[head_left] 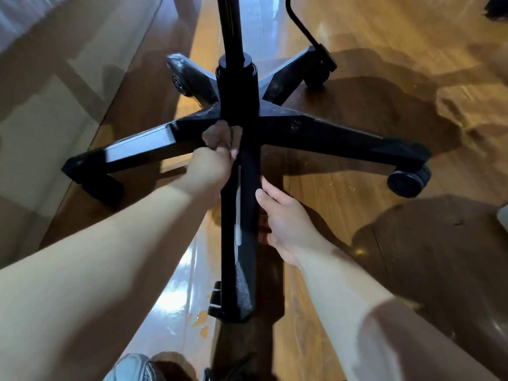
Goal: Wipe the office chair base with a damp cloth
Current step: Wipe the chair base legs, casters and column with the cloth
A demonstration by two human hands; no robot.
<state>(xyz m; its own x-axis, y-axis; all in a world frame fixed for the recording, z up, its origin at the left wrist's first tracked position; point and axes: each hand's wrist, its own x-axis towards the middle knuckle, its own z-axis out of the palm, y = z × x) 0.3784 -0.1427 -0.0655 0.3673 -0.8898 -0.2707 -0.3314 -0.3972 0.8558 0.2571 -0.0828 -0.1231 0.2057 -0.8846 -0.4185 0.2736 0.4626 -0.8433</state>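
Brown cloth [218,134] at the hub of the chair base [316,127], mid-wipe.
Head view: my left hand [209,171] grips the bunched cloth where the near leg [243,243] joins. My right hand [286,221], fingers nearly straight, steadies that leg. Next, I judge, comes a firm stroke along it.

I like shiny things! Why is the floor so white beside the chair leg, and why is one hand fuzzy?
Head view: light glares off the glossy floor; the left hand, gripping the cloth, is blurred, seemingly by motion; the right hand looks sharper.
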